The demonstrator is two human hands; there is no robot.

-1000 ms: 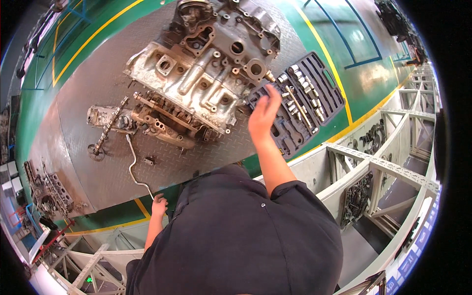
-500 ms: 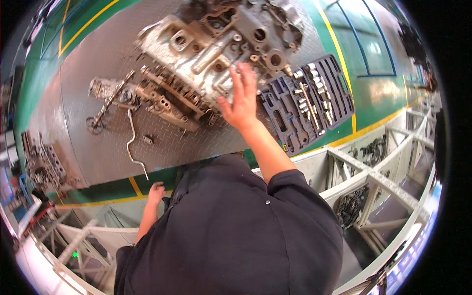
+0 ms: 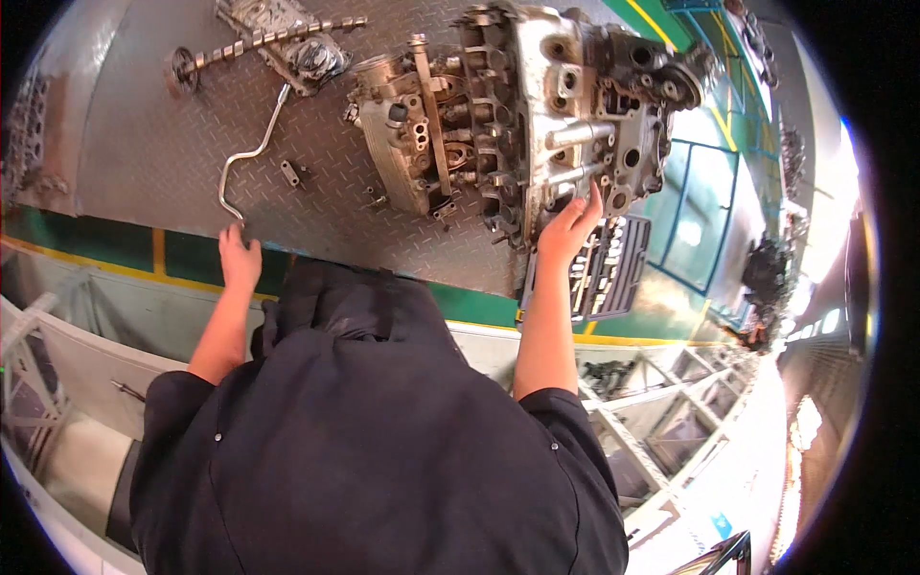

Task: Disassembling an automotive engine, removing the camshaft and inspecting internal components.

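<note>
A large, grimy metal engine block (image 3: 537,105) sits on the checker-plate bench top. My right hand (image 3: 567,230) lies against its near edge with the fingers stretched out, holding nothing. At the bench's front edge, my left hand (image 3: 240,259) has its fingers apart, right by the lower end of a thin bent metal pipe (image 3: 251,153). Whether the fingertips touch the pipe I cannot tell. A small metal link piece (image 3: 290,173) lies to the right of the pipe. Left of the engine block rests a ribbed metal housing (image 3: 398,158).
A camshaft (image 3: 240,46) lies at the far left across a cast metal cover (image 3: 311,57). Beyond my right hand, a socket set case (image 3: 613,273) is partly hidden. More engine parts (image 3: 29,134) are at the left rim. Pale metal frames (image 3: 661,412) stand at the lower right.
The view has turned, so the engine block appears more upright and farther right. My left hand has come up from beside my body to the pipe's end. My right hand stays at the engine block.
</note>
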